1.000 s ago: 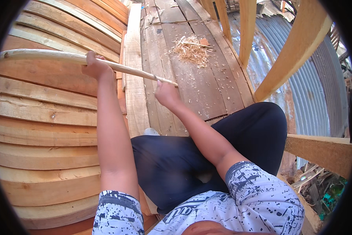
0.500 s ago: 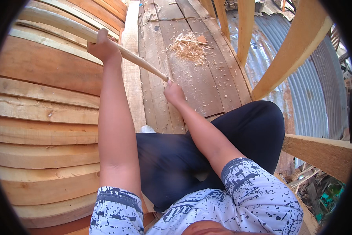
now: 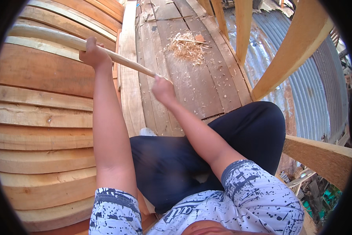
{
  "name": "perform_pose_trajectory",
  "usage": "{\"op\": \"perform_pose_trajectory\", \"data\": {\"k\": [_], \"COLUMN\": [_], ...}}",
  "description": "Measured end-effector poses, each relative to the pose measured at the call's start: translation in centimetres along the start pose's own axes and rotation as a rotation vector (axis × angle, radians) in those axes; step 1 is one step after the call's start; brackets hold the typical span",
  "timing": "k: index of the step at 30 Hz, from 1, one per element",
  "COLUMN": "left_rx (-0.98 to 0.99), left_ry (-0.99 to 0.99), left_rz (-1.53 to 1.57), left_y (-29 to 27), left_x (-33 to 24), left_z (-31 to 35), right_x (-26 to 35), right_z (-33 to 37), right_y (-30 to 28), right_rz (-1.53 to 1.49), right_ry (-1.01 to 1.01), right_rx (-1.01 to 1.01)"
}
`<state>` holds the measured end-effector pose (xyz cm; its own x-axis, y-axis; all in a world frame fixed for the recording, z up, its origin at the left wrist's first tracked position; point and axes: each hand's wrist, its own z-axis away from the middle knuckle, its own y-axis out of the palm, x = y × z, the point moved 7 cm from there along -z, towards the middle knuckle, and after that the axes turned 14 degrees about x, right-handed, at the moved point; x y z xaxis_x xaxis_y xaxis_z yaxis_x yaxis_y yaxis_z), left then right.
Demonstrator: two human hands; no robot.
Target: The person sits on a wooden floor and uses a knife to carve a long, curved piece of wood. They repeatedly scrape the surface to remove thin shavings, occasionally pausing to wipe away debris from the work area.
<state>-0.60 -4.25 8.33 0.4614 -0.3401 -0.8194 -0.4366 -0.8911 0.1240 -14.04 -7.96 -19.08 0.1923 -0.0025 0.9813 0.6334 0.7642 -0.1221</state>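
Note:
A long, pale wooden pole [image 3: 127,62] slants from the upper left down toward the middle. My left hand [image 3: 94,54] is closed around it over the stacked boards. Lower down, my right hand [image 3: 163,89] grips the pole's thinner end above the plank floor [image 3: 199,94]. The pole looks thicker toward the upper left, where its other end runs into the dark rim of the picture, so I cannot tell what is on it. Past my right hand, a pile of wood shavings [image 3: 185,51] lies on the floor.
Stacked wooden boards [image 3: 42,141] fill the left side. A long light plank [image 3: 129,94] runs along them. Upright timbers [image 3: 243,31] and a curved beam [image 3: 293,51] line the right edge, with corrugated metal sheeting [image 3: 301,86] beyond. My bent leg in dark trousers [image 3: 250,125] is close by.
Both my hands have shifted left together, carrying the pole with them, and the pole's upper end has dropped slightly in the picture. The shavings pile stays on the floor.

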Motion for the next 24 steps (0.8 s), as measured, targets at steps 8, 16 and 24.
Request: {"op": "perform_pose_trajectory", "data": {"k": [8, 16, 24], "left_rx": [0.089, 0.131, 0.104], "left_ry": [0.009, 0.019, 0.02], "left_rz": [-0.012, 0.029, 0.068], "left_y": [-1.2, -1.8, -1.4], "left_x": [0.1, -0.3, -0.3], "left_z": [-0.3, 0.6, 0.8], "right_x": [3.1, 3.3, 1.2], "right_z": [1.3, 1.5, 0.6], "right_y": [0.5, 1.4, 1.6], "right_rz": [0.106, 0.104, 0.12], "right_ry": [-0.006, 0.047, 0.07], "right_rx": [0.147, 0.151, 0.144]}}
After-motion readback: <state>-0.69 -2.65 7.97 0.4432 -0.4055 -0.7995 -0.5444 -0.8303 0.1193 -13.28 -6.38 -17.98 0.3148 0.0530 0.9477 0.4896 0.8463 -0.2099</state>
